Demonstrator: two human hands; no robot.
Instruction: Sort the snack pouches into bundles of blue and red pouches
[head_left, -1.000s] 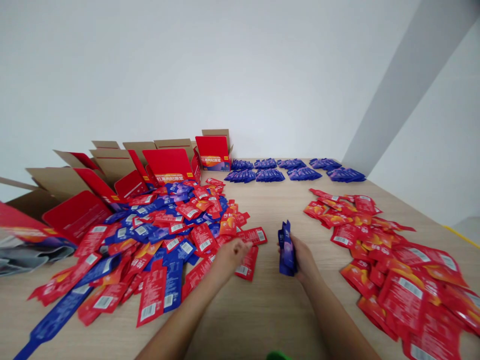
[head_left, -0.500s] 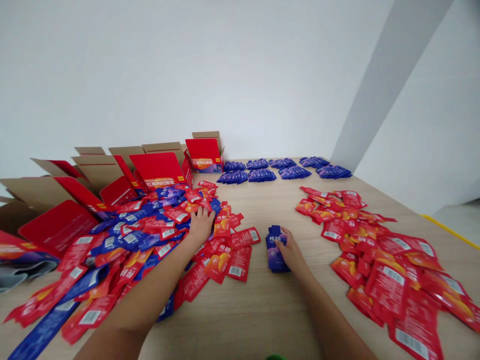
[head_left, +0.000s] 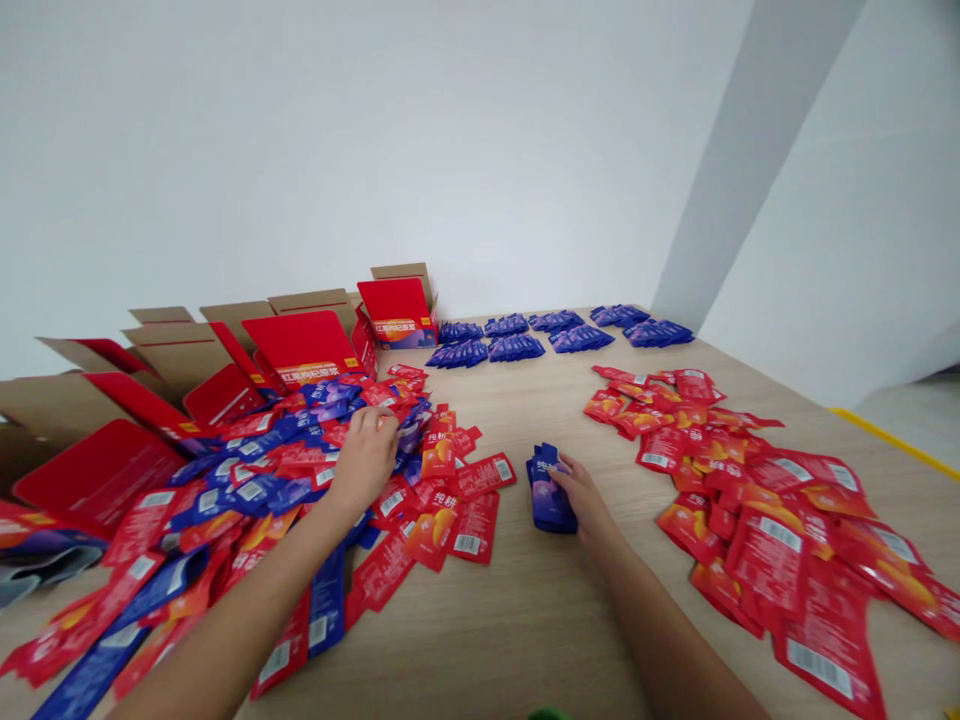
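My right hand grips a small stack of blue pouches just above the wood-look table, thumb across the front one. My left hand is over a mixed heap of red and blue pouches, its fingers curled down at the heap's right side. What lies between those fingers is hidden. Close by it are a red pouch with an orange fruit print and another red pouch with a barcode. The heap's blue pouches show below my left forearm.
Open red cartons with brown flaps line the left and back of the table. Another red carton stands at the back. Fanned groups of blue pouches lie in two rows there. Loose red pouches spread along the right side.
My left hand has drawn back toward me and left over the heap, uncovering blue pouches beside it. My right hand keeps its blue stack, now slightly shifted and tilted. The view has turned a little.
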